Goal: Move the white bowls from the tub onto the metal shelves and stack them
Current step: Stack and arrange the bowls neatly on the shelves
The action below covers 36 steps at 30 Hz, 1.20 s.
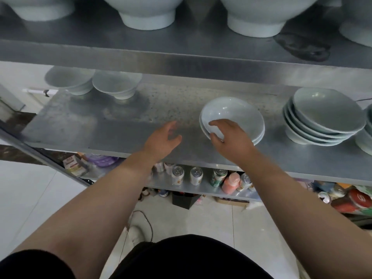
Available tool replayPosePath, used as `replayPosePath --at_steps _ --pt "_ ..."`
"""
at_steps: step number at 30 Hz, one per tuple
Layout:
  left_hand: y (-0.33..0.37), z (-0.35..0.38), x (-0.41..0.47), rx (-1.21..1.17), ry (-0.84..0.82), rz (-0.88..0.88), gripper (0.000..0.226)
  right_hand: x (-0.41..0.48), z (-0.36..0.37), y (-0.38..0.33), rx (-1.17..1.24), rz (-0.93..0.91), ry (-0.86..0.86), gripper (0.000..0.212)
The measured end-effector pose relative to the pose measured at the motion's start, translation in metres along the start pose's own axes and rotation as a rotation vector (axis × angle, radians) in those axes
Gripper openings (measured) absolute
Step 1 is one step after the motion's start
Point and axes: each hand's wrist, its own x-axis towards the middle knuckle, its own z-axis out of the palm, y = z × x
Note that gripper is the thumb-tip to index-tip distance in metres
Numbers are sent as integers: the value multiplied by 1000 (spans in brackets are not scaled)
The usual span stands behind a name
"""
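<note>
A short stack of two white bowls point(239, 115) rests on the middle metal shelf point(120, 127). My right hand point(229, 137) grips the near rim of the top bowl, thumb inside it. My left hand point(163, 139) hovers over the bare shelf just left of that stack, fingers spread and holding nothing. A taller stack of several bowls point(322, 119) stands to the right. Two bowls point(92, 81) sit at the back left of the same shelf. The tub is out of view.
The upper shelf point(181, 49) carries several large white bowls point(149, 11) and a dark smudge at its right. The lowest shelf holds drink cans point(196, 175), bottles and packets. Below are a pale tiled floor and a cable.
</note>
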Motion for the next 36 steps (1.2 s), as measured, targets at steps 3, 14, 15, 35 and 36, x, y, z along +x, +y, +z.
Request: replayPosePath --at_steps 3,14,15,35,36 --pt "-34 -46 7 -143 96 -79 50 35 28 -43 228 112 4 39" --pt "-151 -218 39 -117 272 -188 56 168 153 -162 269 317 -236 44" --pt "-159 -230 42 -73 261 -178 58 178 162 -171 248 316 -243 46" --pt "-235 -331 118 886 -1 -9 57 257 234 -239 -556 24 -369 41" --pt "-236 -329 116 897 -15 11 48 254 233 -237 -563 20 -365 40"
